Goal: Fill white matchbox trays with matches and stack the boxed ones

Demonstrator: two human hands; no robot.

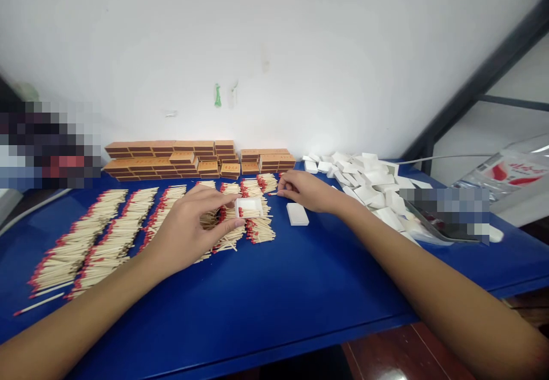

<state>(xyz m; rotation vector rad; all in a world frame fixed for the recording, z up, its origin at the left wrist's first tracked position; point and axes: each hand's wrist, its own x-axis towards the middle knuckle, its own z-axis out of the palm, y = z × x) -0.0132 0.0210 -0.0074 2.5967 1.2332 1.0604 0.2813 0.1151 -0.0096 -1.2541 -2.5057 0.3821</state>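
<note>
- The left hand (193, 226) is closed narrowly on a small white tray (249, 206), thumb on the near edge and fingertips on the far one. The tray sits level with its open side up, just above the middle bundles of matches (257, 228). Gripping it by the edges seems to leave the hollow free.
- The right hand (306, 191) rests low on the blue surface (266, 300), palm down. Its fingertips are drawn close together at the right edge of the back bundles, where a red head shows beside them. I cannot tell whether it grips any match.
- The 2 hands are near each other with the tray between them, so tray and matches lie within a short reach.
- The matches lie in slanting rows (107, 237) across the left half of the surface, red heads mostly turned the same way. That looks like sorting done for easy pick-up.
- 1 stray match (38, 304) lies apart at the near left.
- A white box (297, 214) lies flat on the surface just below the right wrist, apart from the tray.
- A loose heap of white trays (369, 183) sits behind the right forearm, on that hand's side.
- Brown sleeves (171, 160) are stacked in neat courses against the wall, well clear of both hands.
- A clear plastic bag (514, 171) lies at the far right.
</note>
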